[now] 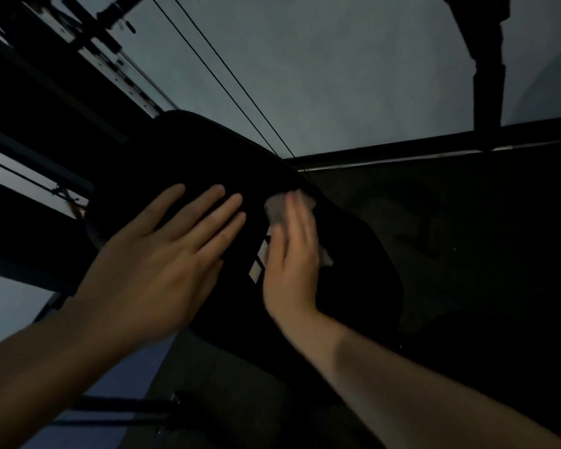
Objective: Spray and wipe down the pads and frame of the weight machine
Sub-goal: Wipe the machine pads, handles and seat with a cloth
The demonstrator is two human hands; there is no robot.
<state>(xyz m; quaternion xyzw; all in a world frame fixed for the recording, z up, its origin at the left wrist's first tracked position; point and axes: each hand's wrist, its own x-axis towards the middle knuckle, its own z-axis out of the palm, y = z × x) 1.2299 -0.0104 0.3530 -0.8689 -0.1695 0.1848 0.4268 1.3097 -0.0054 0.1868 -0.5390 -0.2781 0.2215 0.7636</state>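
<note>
Dark room, pale wall behind, black machine frame (88,59) rising up and left of both hands, two thin cables (227,79) slanting down toward the pad's far edge. Black pad (162,150) lying directly under both hands, long axis running from upper left, beyond the left fingertips, down to lower right past the right wrist. Left hand (156,264) spread flat, fingers straight, resting on the pad's near-left portion, probably bracing it. Right hand (292,257) just beside it to the right, grip flat and open too, fingers straight and pressing a pale cloth (279,209) against the pad; cloth showing past the fingertips and out at the little-finger side. White striped mark (259,260) between the two hands, partly under the right thumb. Unwiped stretches judged to lie along the axis, up-left beyond the cloth and down-right behind the wrist; right hand nearer both. No spray bottle in view.
</note>
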